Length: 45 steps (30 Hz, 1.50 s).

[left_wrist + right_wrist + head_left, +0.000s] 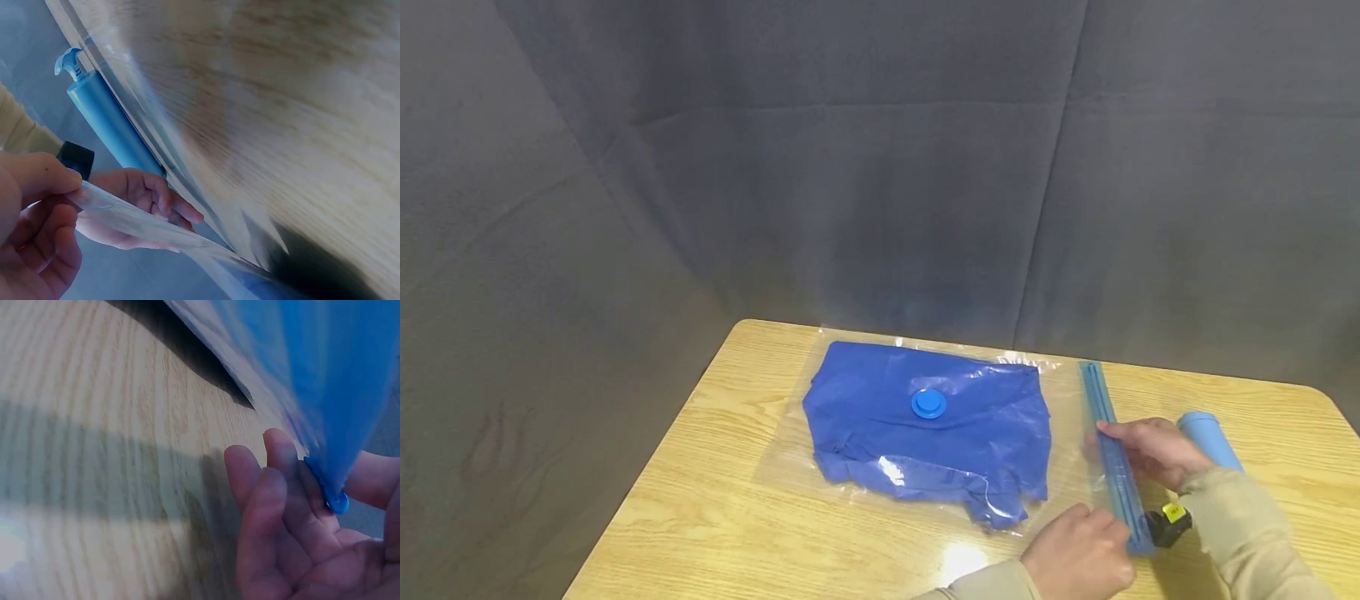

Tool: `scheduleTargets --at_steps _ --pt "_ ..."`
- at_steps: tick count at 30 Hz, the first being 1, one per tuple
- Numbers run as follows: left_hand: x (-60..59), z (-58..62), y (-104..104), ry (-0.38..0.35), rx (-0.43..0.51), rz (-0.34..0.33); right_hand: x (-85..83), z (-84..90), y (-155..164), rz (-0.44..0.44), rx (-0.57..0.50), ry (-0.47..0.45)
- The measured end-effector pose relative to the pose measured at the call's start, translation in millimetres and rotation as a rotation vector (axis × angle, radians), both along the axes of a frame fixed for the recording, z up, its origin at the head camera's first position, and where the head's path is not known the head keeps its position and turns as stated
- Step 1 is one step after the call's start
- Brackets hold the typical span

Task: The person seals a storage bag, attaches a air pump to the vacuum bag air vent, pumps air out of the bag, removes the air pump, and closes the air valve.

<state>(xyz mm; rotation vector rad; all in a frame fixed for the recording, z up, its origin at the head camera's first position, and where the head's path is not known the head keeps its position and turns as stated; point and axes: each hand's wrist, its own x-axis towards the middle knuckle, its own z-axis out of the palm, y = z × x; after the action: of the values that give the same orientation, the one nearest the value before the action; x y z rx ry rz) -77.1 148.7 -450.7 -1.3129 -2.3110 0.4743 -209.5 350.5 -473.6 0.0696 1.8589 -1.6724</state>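
The table (760,517) looks like pale wood-grain laminate, smooth with a bit of sheen where the light hits. Lying on it is a clear, glossy plastic vacuum bag (790,442), crinkly, with soft blue cloth (880,425) inside and a hard blue plastic valve (928,404) on top. Along the bag's right edge runs a smooth blue plastic zip strip (1112,450); just beyond that sits a glossy blue plastic pump (1210,442). Behind the table hangs matt grey fabric (880,167).

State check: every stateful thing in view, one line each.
Bag: flat on table, blue cloth inside.
Valve: on the bag's top face; cap looks on.
Zip strip: at bag's right end, held by both hands.
Pump: lying on table, untouched.
Left hand: pinching bag edge.
Right hand: holding strip.
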Motion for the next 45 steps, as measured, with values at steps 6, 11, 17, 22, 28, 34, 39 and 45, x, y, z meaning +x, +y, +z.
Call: scheduleTargets --at_steps 6,11,17,22,28,34,39,45 --pt "2.4 1.3 -0.3 -0.002 0.008 -0.027 -6.4 2.9 -0.4 -0.003 -0.012 -0.011" --pt "4.0 3.9 0.1 -0.014 0.009 -0.033 -13.0 4.4 1.5 0.016 -0.032 -0.004" --pt "9.1 7.4 3.1 -0.090 -0.040 -0.019 -17.7 4.4 6.0 0.024 -0.015 -0.011" --pt "13.1 11.2 4.3 -0.186 -0.075 -0.017 -20.0 5.2 10.2 0.007 -0.001 -0.018" --pt "19.9 9.9 0.9 -0.151 -0.031 -0.030 -23.7 5.9 12.1 0.013 -0.016 -0.029" --pt "26.1 6.7 -1.2 -0.079 0.039 -0.040 -25.9 8.5 11.7 0.008 -0.005 -0.006" --pt "30.3 6.8 -0.3 -0.089 0.086 -0.026 -26.3 7.1 11.4 -0.016 0.002 0.016" --pt "40.2 5.7 3.2 -0.051 0.083 0.024 -26.2 5.3 12.1 -0.060 0.032 0.041"
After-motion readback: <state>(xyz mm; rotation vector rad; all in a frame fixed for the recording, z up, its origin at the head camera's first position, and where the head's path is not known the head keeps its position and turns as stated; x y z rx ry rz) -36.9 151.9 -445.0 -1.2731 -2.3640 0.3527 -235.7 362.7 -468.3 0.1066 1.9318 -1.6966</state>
